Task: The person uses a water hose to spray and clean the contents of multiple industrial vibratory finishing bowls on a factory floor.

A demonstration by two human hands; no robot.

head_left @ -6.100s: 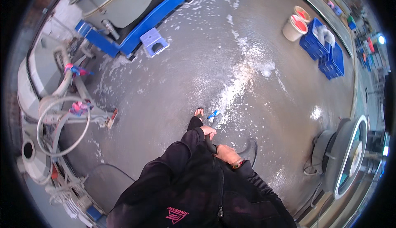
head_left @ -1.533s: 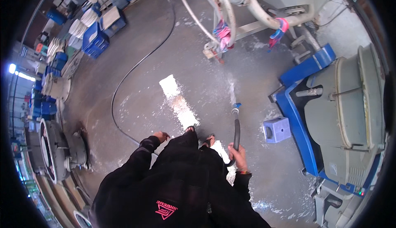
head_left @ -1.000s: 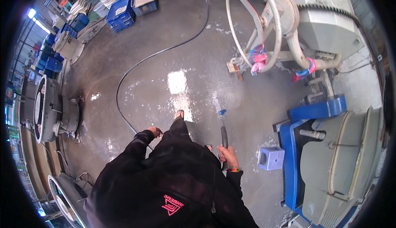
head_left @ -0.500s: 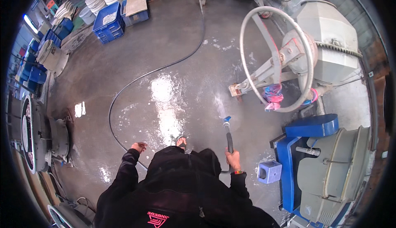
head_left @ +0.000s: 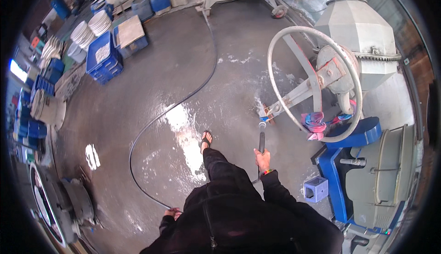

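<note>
My right hand (head_left: 263, 160) is closed around the dark grip of a hose spray gun (head_left: 262, 141) with a blue tip, held out ahead of me. A pale spray leaves the tip beside the foot of a tilted machine frame (head_left: 294, 95). From the gun's lower end the black hose (head_left: 151, 124) goes behind my body and loops over the wet floor (head_left: 229, 97). My left hand (head_left: 173, 213) is low at my left side, right where the hose passes. Its fingers look partly curled, but my body and sleeve hide some of it. Whether it touches the hose is unclear.
Right of the frame are a large ring handwheel (head_left: 274, 65) with pink and blue cloth (head_left: 314, 124), and a grey drum (head_left: 367, 28). A lilac plastic stool (head_left: 316, 189) stands beside a blue-framed machine (head_left: 331, 176). Blue crates (head_left: 104, 63) line the far left; round machinery (head_left: 69, 203) is near left.
I have stepped forward, one sandalled foot now ahead. The spray tip has come closer to the frame's foot. My left hand has dropped back toward my body, beside the hose.
</note>
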